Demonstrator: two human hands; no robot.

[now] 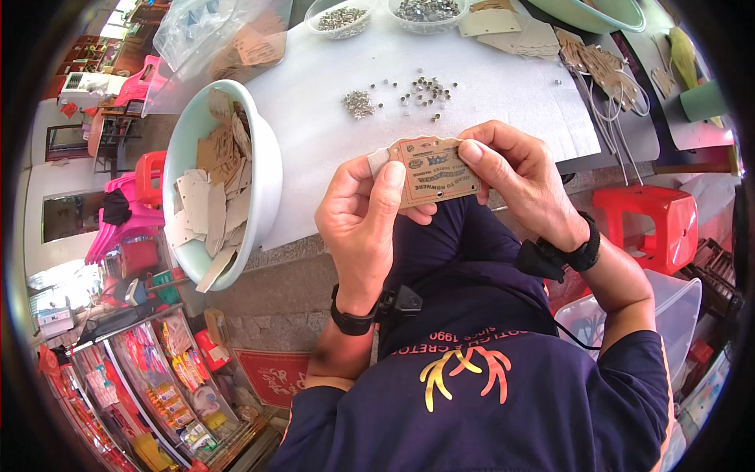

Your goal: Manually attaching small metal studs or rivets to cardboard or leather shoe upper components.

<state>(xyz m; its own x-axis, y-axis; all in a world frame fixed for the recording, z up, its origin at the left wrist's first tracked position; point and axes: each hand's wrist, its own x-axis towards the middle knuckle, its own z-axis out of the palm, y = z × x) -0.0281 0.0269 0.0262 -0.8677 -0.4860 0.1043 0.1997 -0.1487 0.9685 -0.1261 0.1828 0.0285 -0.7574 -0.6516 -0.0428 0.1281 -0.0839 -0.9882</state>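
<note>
Between my two hands, a brown printed cardboard tag [431, 175] with small holes is held up over the near edge of the white-covered table [314, 86]. My left hand [363, 216] pinches its left end, thumb on the front and fingers behind. A pale piece [377, 160] shows by the left fingers; I cannot make out whether it is a second tag. The right end is gripped by my right hand [523, 185], its thumb on the front near the top corner. Beyond the tag lie loose small metal eyelets [429, 90] and a pile of silver bits [359, 104].
A pale basin [271, 169] full of cardboard tags [206, 200] stands at the left. Two clear tubs [338, 33] of metal parts sit at the back, beside stacked cards [515, 39]. Tags with white cords [605, 75] lie far right, above a red stool [653, 224].
</note>
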